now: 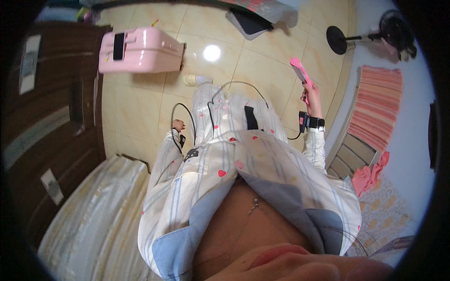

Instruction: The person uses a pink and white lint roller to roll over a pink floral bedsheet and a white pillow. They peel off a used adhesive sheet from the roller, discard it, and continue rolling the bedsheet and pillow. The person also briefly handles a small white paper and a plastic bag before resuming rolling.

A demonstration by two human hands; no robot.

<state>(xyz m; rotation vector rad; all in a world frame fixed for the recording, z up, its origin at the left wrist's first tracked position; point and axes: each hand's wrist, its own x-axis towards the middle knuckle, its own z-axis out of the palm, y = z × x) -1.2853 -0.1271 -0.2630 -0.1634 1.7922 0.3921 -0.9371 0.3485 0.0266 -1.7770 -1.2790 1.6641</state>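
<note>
My right hand (312,96) is stretched out ahead on the right, its fingers wrapped around the handle of a pink brush (299,68). The brush head points away from me, with a pale grey face partly showing; what kind of brush it is cannot be settled. A black strap device (314,122) and a pale watch sit on that wrist. Low at my left side hangs my left hand (178,125), fingers curled, near my striped pyjama trousers (225,112). Nothing shows in it, though its palm is hidden. Black cables loop beside both wrists and across my lap.
A pink suitcase (147,51) stands ahead on the left, near a dark wooden wardrobe (84,105). At far right are a black standing fan (335,39) and a chair (355,151) draped with a striped red towel (378,102). Shiny cloth (102,210) hangs at left. Tiles cover the floor.
</note>
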